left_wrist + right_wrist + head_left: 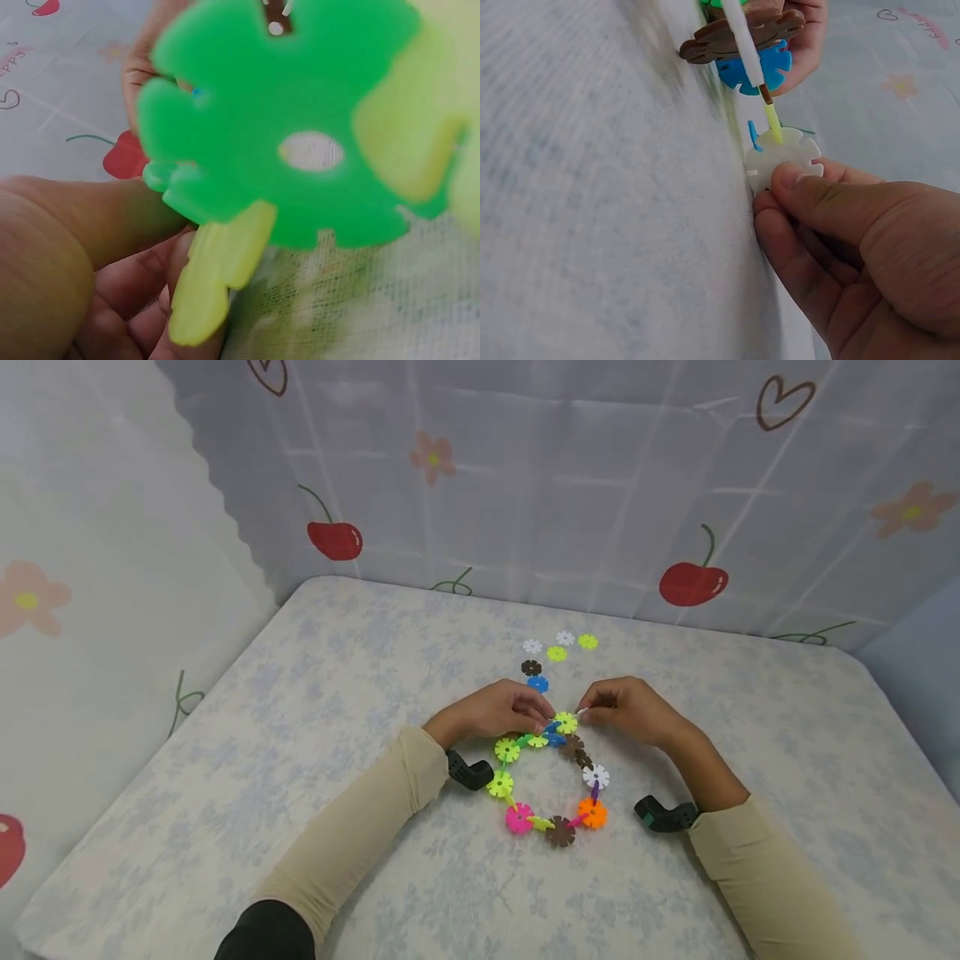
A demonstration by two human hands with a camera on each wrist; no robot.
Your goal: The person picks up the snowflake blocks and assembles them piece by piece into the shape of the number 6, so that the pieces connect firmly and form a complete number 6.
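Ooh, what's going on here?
A person's right hand pinches a white disc right beside a yellow-green disc in a ring of colourful notched discs. The left hand holds the ring close by. On the table, six loose discs lie farther back, not joined on.

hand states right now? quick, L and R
Left hand: closed, holding the disc ring; exact disc gripped can't be told.
Right hand: closed, pinching a white disc.

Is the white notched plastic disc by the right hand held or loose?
Held: in the right wrist view, the right hand pinches the white notched plastic disc. Whether it's slotted into the yellow plastic disc, I can't tell.
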